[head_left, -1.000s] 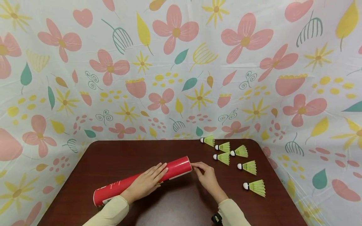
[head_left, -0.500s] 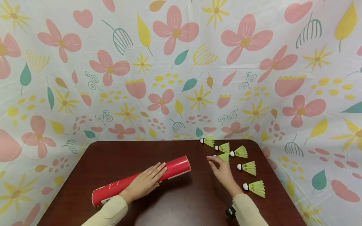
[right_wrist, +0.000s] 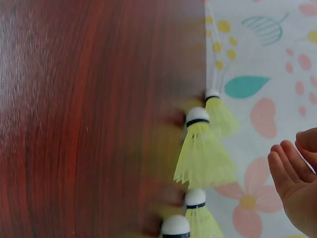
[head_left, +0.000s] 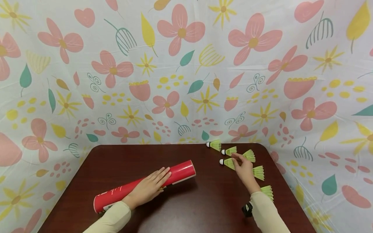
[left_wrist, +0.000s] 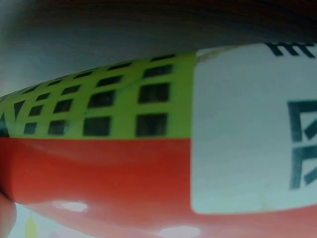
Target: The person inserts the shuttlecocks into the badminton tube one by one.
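A red shuttlecock tube (head_left: 116, 195) lies slantwise across the left half of the table, its right end farther back. My left hand (head_left: 149, 188) grips it from above near the middle, fingers across the top and thumb on the near side. In the left wrist view the tube (left_wrist: 99, 168) fills much of the picture. Over the shuttlecocks at right hovers my right hand (head_left: 244, 170), fingers bent, nothing between them. Closest to its fingertips are a yellow-green shuttlecock (head_left: 228, 163) and another behind it (head_left: 230, 151). The right wrist view shows the hand (right_wrist: 297, 183) apart from the shuttlecocks (right_wrist: 205, 156).
More shuttlecocks lie at the right: one at the back edge (head_left: 215, 145), others beside or partly behind the right hand and forearm (head_left: 250, 155), (head_left: 259, 172), (head_left: 268, 191). The dark brown table (head_left: 177, 210) meets a flower-patterned cloth (head_left: 186, 97) behind.
My right hand has moved from the tube's right end rightward to the shuttlecocks. The left hand stays on the tube, which has shifted very slightly left.
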`<move>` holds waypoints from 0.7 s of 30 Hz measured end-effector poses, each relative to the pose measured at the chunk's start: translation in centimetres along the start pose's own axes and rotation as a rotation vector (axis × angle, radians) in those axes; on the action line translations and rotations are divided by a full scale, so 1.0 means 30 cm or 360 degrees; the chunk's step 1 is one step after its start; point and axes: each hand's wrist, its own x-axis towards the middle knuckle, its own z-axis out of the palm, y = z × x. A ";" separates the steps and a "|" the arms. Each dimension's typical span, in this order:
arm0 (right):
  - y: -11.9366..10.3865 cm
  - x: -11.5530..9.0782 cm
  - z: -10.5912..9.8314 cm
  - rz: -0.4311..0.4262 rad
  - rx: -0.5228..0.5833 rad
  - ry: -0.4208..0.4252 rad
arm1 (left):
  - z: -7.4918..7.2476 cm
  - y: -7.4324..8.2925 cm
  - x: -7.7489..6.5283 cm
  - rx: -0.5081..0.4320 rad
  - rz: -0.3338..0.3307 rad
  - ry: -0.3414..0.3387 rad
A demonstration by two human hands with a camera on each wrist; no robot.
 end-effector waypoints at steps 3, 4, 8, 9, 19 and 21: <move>0.025 0.007 -0.008 0.0077 -0.0018 0.0040 | 0.000 -0.001 -0.002 -0.0004 -0.0010 -0.0024; 0.031 0.008 -0.010 0.0109 -0.0022 0.0049 | -0.001 -0.001 -0.003 -0.0004 -0.0010 -0.0029; 0.052 0.008 -0.008 0.0251 -0.0059 0.0058 | 0.000 -0.001 -0.006 -0.0018 -0.0009 -0.0024; 0.056 0.008 -0.005 0.0291 -0.0061 0.0055 | 0.000 -0.001 -0.007 -0.0020 -0.0008 -0.0012; 0.095 -0.016 0.034 0.0507 -0.0036 -0.0056 | -0.004 0.004 -0.007 -0.0034 -0.0008 -0.0004; 0.100 -0.023 0.043 0.0503 -0.0048 -0.0065 | -0.002 0.004 -0.008 -0.0036 -0.0015 -0.0015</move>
